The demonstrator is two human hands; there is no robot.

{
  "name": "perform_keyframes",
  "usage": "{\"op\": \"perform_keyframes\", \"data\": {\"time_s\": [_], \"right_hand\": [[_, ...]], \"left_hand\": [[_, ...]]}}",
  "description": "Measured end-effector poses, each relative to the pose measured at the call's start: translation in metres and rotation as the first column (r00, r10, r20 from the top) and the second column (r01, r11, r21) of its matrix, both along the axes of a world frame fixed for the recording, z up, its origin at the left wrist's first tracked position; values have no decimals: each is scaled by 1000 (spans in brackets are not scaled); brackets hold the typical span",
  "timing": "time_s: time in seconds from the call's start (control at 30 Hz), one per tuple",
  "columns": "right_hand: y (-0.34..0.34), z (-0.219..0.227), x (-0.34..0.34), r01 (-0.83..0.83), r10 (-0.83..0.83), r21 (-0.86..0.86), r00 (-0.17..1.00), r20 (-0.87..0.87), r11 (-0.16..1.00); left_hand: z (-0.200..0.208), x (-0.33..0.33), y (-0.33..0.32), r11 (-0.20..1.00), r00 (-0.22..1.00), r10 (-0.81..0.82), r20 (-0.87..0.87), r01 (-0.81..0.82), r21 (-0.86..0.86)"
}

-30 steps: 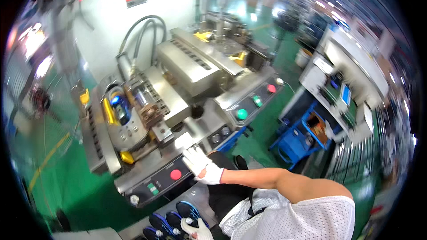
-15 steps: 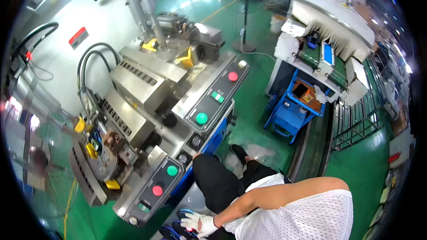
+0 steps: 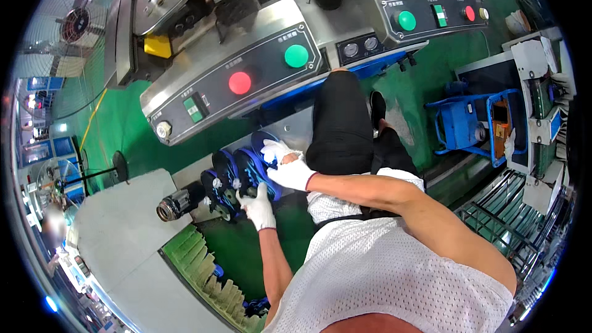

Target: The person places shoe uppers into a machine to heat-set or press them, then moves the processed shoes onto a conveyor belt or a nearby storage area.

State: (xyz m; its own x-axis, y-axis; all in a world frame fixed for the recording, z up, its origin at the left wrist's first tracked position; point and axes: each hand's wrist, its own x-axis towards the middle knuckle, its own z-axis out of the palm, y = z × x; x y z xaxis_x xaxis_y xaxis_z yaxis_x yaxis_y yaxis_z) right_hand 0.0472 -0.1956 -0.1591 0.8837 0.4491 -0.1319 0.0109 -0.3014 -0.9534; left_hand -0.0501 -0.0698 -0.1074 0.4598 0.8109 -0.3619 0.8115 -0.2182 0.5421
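Observation:
Several black and blue shoes (image 3: 223,169) stand close together on a grey metal surface to the left of my thigh. My right hand (image 3: 288,168), in a white glove with some bare skin showing at the fingers, is closed at the rightmost shoe (image 3: 264,140); its fingertips lie over that shoe's edge. My left hand (image 3: 258,207), also in a white glove, is at the near end of the shoes. Its thumb and forefinger are spread apart, close to the shoe in the middle (image 3: 250,169); whether they touch it I cannot tell.
Ahead stands a steel machine with a control panel (image 3: 216,86) of green and red buttons, and a second panel (image 3: 431,17). At left are a pale worktop (image 3: 123,228) and a conveyor with green flaps (image 3: 194,259). A blue cart (image 3: 459,124) stands at right.
The view has swung down and left toward the shoes. My left hand has come into view beside them. My right hand stays at the shoes, now at the rightmost one.

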Motion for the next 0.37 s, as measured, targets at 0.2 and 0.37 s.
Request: {"op": "perform_keyframes", "data": {"time_s": [0.2, 0.37], "right_hand": [[-112, 105, 59, 123, 50, 327, 879, -475, 937], [-223, 110, 28, 293, -274, 468, 955, -109, 834]], "left_hand": [[70, 23, -29, 904, 922, 86, 378, 87, -418], [115, 76, -111, 531, 767, -75, 637, 572, -626]]}}
